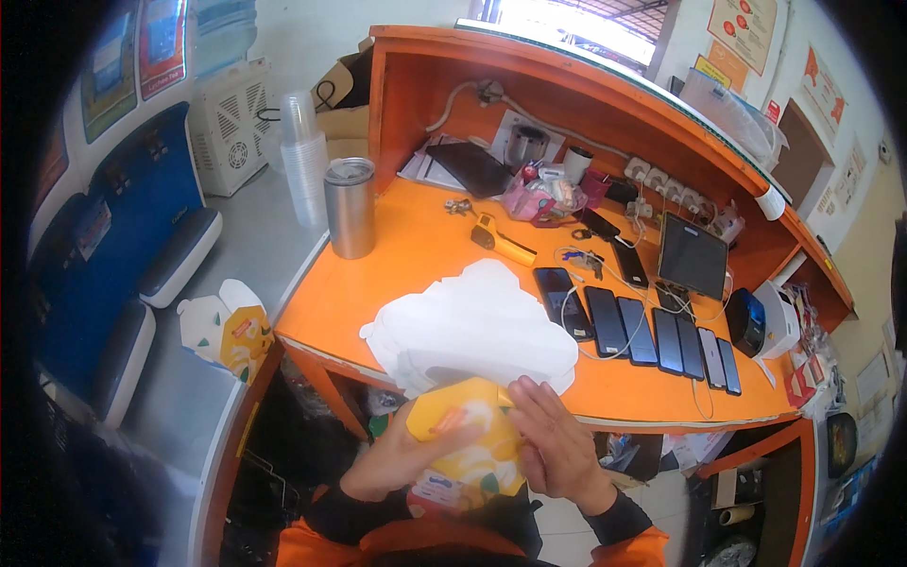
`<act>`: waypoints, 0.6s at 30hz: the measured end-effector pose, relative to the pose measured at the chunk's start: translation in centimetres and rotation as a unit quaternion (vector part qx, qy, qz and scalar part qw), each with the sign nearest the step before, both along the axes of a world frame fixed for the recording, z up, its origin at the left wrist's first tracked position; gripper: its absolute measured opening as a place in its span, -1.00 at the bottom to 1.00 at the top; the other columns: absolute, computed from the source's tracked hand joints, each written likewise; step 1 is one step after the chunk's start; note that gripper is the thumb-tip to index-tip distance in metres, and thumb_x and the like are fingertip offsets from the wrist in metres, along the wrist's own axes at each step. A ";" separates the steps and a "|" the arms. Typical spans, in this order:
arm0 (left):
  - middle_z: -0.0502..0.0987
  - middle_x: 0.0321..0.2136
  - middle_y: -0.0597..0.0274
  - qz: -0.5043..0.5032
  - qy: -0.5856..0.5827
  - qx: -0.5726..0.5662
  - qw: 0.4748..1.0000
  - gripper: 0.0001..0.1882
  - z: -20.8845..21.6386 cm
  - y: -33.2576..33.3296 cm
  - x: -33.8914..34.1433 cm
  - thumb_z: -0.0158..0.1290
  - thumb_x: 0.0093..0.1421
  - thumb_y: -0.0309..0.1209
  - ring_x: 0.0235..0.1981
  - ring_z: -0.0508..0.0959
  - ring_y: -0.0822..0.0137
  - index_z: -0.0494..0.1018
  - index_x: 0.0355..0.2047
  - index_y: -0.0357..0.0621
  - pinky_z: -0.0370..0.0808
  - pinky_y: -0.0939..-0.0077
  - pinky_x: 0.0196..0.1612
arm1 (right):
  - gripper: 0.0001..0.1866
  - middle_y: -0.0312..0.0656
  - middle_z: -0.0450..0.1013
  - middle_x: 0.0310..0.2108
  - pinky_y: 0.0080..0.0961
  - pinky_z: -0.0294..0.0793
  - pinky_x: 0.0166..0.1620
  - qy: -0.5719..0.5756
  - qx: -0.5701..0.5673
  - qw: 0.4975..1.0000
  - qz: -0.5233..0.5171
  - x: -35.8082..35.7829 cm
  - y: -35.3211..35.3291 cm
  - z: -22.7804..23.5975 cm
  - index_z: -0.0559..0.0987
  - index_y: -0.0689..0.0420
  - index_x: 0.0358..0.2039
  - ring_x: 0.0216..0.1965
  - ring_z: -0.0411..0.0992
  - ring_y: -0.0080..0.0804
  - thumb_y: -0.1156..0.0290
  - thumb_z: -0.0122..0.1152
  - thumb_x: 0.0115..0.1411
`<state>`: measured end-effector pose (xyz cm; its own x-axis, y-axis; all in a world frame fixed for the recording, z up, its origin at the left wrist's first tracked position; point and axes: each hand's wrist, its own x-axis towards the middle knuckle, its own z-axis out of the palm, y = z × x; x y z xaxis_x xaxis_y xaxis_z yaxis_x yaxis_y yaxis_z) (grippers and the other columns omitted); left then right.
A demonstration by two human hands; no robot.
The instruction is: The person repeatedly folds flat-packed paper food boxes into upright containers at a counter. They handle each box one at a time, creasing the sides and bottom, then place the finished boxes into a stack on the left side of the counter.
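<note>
A yellow paper food box (477, 430) with a printed fruit-like pattern is held up in front of me, just past the desk's front edge. My left hand (404, 458) is closed around its left side, thumb across the front. My right hand (557, 437) lies against the right side of the box, its fingers stretched out and flat. Beyond the box, a stack of flat white carton blanks (468, 317) rests on the orange desk (416, 222). On the grey counter at the left stands another yellow and white food box (230, 333) with its top flaps apart.
A steel tumbler (350, 213) and stacked clear plastic cups (302, 156) stand at the left. Behind the blanks lies a yellow infrared thermometer (501, 241). Several phones (635, 331) with cables, a tablet (694, 253) and a white printer (777, 321) occupy the right side.
</note>
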<state>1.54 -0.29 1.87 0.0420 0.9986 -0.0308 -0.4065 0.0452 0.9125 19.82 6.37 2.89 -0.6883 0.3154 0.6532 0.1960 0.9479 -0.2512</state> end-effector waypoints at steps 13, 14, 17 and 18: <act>0.47 -0.27 0.23 -0.095 0.108 -0.014 0.990 -0.65 0.8 -1.3 -0.9 0.07 0.11 -0.42 -0.25 0.44 0.51 0.32 -0.13 -0.33 0.40 0.64 -0.18 | -0.57 -0.04 0.25 0.06 -0.42 -0.02 0.20 -0.070 -0.456 0.878 0.123 0.7 1.1 2.0 0.22 0.23 0.09 0.00 0.25 -0.33 0.43 -0.14 0.20; 0.47 -0.27 0.24 -0.097 0.091 -0.008 0.991 -0.66 0.9 -1.4 -0.8 0.06 0.11 -0.43 -0.25 0.44 0.51 0.33 -0.13 -0.33 0.40 0.64 -0.19 | -0.58 -0.04 0.30 0.01 -0.42 -0.03 0.21 -0.067 -0.478 0.872 0.082 0.8 0.6 1.4 0.26 0.26 0.06 -0.13 0.33 -0.39 0.42 -0.11 0.19; 0.49 -0.29 0.24 -0.091 0.085 0.046 0.991 -0.68 0.8 -1.7 -0.5 0.04 0.12 -0.44 -0.27 0.45 0.52 0.35 -0.12 -0.31 0.41 0.64 -0.21 | -0.60 -0.01 0.35 -0.05 -0.34 -0.09 0.23 -0.061 -0.436 0.896 0.050 1.0 -0.6 0.9 0.30 0.29 0.02 -0.19 0.40 -0.38 0.42 -0.07 0.17; 0.49 -0.30 0.24 -0.067 0.100 0.066 0.991 -0.69 1.0 -2.7 -0.5 0.03 0.13 -0.44 -0.28 0.46 0.53 0.35 -0.11 -0.29 0.41 0.64 -0.22 | -0.60 0.00 0.35 -0.05 -0.30 -0.11 0.23 -0.062 -0.404 0.909 0.078 0.7 -0.8 1.2 0.31 0.29 0.01 -0.16 0.40 -0.34 0.42 -0.06 0.16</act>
